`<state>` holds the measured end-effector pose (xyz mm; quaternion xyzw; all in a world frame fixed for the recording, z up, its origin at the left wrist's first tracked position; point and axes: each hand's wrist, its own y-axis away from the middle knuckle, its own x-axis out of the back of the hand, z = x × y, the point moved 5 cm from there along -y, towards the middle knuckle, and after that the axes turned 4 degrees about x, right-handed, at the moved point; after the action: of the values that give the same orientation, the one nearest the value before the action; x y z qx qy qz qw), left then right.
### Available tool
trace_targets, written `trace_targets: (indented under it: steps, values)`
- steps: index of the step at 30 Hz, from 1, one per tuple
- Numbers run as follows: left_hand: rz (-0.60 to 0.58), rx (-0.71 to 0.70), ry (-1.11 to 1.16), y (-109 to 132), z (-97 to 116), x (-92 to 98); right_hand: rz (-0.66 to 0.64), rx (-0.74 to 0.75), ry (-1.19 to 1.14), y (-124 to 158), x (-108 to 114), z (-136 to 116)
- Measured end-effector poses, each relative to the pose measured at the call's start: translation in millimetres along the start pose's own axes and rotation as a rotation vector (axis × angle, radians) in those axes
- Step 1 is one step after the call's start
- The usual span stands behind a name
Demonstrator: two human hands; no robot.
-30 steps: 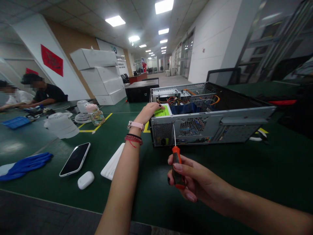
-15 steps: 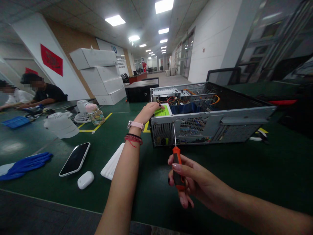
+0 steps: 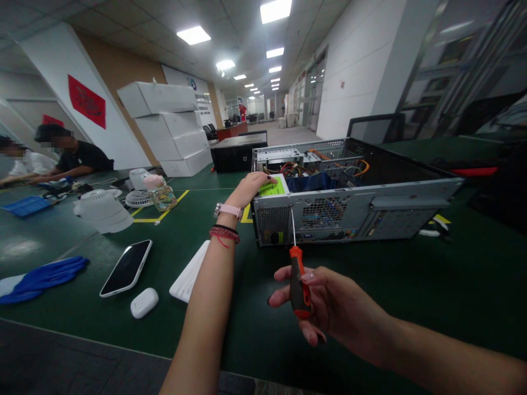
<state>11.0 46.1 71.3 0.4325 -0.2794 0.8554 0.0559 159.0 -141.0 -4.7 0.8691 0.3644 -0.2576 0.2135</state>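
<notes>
An open computer case (image 3: 411, 197) lies on its side on the green table, its metal back panel facing me. At its left corner, my left hand (image 3: 252, 189) rests on the power supply (image 3: 276, 186) with its green label. Those fingers lie over the top; the thumb is hidden. My right hand (image 3: 325, 302) holds an orange and black screwdriver (image 3: 300, 285) between thumb and fingers, some fingers extended. The shaft points up at the back panel, and the tip meets a spot beside the power supply's grille. Whether it sits in a screw is too small to tell.
To the left lie a phone (image 3: 127, 269), a white earbud case (image 3: 144, 303), a white slab-like device (image 3: 190, 274) and a blue glove (image 3: 49, 277). White fans (image 3: 102, 211) and a jar (image 3: 162, 196) stand beyond. Stacked boxes (image 3: 177, 137) and a black case (image 3: 236, 153) are behind. Two people sit far left.
My right hand's fingers have shifted and spread around the screwdriver handle, which appears turned. The screwdriver tip stays at the same spot. My left hand has not moved.
</notes>
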Motion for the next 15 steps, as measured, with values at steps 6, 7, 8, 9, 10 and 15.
trace_targets:
  steps: [6,7,8,9,10,15]
  values:
    - [0.007,-0.005,-0.009,0.4,2.3,0.5,0.044,0.014,0.033,-0.2,-3.4,-1.4]
    - [0.003,-0.003,-0.010,0.5,3.0,0.6,0.055,0.018,0.033,-0.6,-3.1,-1.1]
    - [-0.002,0.001,-0.011,0.5,3.6,0.6,0.061,0.018,0.029,-1.2,-2.6,-0.4]
    - [-0.007,0.003,-0.010,0.5,4.2,0.7,0.062,0.016,0.023,-1.8,-2.1,0.5]
    - [-0.012,0.004,-0.008,0.5,4.6,0.9,0.060,0.015,0.017,-2.5,-1.6,1.4]
    - [-0.016,-0.018,0.005,-0.2,4.3,1.1,0.047,0.048,0.021,-3.6,-0.9,1.4]
